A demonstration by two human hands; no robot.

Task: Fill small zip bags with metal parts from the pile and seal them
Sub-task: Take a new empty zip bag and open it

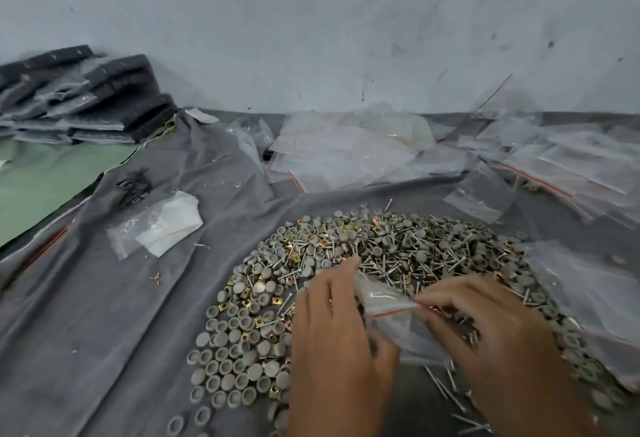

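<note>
While the pile (363,263) of caps, nuts and screws is spread on grey cloth (104,315), a small zip bag (391,315) is gripped above its near edge by left hand (332,332) and pinched by right hand (485,325).

Between my left hand (332,332) and my right hand (485,325) I pinch a small zip bag (391,312) of thin, clear, glossy plastic with a red seal line. Under and beyond my fingers lies the pile (346,263): shiny silvery metal nails, brassy yellow square clips, and matt grey round caps that look like plastic. Everything rests on a soft, matt grey cloth (104,332), wrinkled. Beyond my hands, more clear, crinkled empty bags (346,152) catch the light. Behind them, the wall (311,20) is pale, matt, scuffed and spotted.
</note>
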